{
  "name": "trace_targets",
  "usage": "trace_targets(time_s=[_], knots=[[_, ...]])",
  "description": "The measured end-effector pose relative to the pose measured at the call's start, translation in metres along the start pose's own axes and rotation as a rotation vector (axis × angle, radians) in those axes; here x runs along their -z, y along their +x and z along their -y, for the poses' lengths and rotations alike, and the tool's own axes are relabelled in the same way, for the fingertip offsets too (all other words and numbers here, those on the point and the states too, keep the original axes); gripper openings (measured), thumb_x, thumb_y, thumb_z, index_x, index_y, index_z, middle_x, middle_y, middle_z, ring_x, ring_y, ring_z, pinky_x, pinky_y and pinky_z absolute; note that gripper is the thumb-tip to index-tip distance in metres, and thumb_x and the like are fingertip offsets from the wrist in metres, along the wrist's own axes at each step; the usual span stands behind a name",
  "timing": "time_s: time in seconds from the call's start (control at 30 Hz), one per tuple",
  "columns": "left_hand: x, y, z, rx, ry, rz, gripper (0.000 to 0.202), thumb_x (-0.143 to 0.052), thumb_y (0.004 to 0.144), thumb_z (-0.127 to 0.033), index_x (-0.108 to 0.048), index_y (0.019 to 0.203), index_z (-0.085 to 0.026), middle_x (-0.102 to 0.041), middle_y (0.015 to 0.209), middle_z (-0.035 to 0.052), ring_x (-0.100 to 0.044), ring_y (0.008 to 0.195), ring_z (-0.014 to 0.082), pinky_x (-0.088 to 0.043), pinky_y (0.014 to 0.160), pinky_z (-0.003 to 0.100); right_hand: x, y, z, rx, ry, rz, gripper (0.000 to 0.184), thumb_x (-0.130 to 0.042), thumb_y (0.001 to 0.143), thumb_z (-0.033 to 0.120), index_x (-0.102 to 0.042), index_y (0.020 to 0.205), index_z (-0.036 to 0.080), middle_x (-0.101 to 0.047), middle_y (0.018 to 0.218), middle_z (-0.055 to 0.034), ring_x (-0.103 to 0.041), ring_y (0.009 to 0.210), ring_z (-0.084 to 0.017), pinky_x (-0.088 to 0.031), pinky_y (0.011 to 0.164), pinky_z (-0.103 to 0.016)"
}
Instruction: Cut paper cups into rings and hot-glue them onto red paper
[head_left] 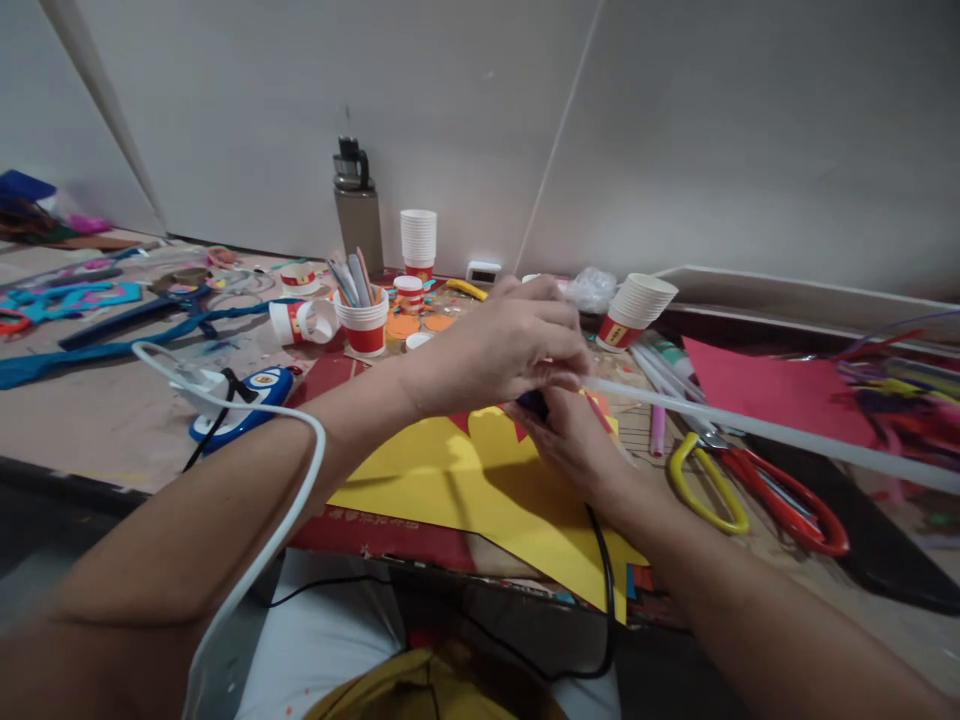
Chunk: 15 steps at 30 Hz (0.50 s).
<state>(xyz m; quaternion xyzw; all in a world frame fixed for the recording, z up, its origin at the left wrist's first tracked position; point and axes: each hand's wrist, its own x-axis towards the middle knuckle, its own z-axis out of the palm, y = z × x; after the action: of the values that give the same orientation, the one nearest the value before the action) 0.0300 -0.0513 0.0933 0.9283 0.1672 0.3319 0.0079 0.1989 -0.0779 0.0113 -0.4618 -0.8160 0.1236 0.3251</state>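
Observation:
My right hand (574, 435) is closed around a dark blue glue gun (532, 403), mostly hidden by the fingers, with a black cord (604, 560) hanging below. Just above it my left hand (529, 340) is closed, its fingers bent down at the gun; what they pinch is hidden. A long translucent white glue stick (750, 412) runs from between the hands out past the right edge. Under both hands lies a cut sheet of yellow paper (420, 475), with red paper pieces (459, 422) at its far edge.
Yellow-and-red-handled scissors (784, 500) lie right, near red paper (780, 390). Paper cups (636, 310), a cup of pencils (365, 325) and a bottle (358, 215) stand behind. Left are a blue-and-white power strip (251, 410) and a white cable (319, 450) crossing my left forearm.

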Motion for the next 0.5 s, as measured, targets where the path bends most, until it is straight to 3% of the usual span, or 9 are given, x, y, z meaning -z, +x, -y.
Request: trace_targets(time_s=[0.13,0.3,0.43,0.5], knots=[[0.0,-0.002,0.009,0.043,-0.074,-0.046,0.013,-0.067,0.083,-0.032,-0.07,0.078,-0.021,-0.068,0.085,0.004,-0.058,0.099,0.0212,-0.04,0.094,0.04,0.001,0.0,0.002,-0.061,0.015,0.044,0.029,-0.051,0.089,0.03,-0.055,0.115,0.019,-0.068,0.094,-0.0072,-0.06,0.08,-0.022,-0.046,0.071,-0.034],[0.002,-0.003,0.011,0.085,-0.151,-0.019,0.015,-0.069,0.081,-0.036,-0.07,0.08,-0.021,-0.069,0.089,0.0041,-0.059,0.103,0.0222,-0.039,0.098,0.042,0.003,0.0,0.008,-0.079,0.044,0.072,0.024,-0.052,0.088,0.028,-0.059,0.109,0.017,-0.068,0.091,-0.0062,-0.06,0.077,-0.02,-0.046,0.071,-0.032],[0.009,-0.015,0.023,0.167,-0.248,-0.042,0.038,-0.074,0.075,-0.042,-0.068,0.107,-0.024,-0.068,0.112,0.0063,-0.056,0.111,0.0227,-0.04,0.099,0.039,0.009,0.001,0.008,-0.11,0.103,0.056,0.029,-0.05,0.09,0.03,-0.057,0.115,0.018,-0.068,0.098,-0.0062,-0.06,0.083,-0.02,-0.046,0.074,-0.033],[0.011,-0.029,0.038,0.282,-0.297,-0.118,0.043,-0.067,0.081,-0.044,-0.063,0.118,-0.023,-0.067,0.115,0.0066,-0.057,0.11,0.0209,-0.041,0.096,0.036,0.011,0.002,0.006,-0.15,0.087,0.044,0.032,-0.052,0.089,0.033,-0.056,0.118,0.018,-0.069,0.101,-0.0067,-0.06,0.085,-0.021,-0.046,0.076,-0.034]])
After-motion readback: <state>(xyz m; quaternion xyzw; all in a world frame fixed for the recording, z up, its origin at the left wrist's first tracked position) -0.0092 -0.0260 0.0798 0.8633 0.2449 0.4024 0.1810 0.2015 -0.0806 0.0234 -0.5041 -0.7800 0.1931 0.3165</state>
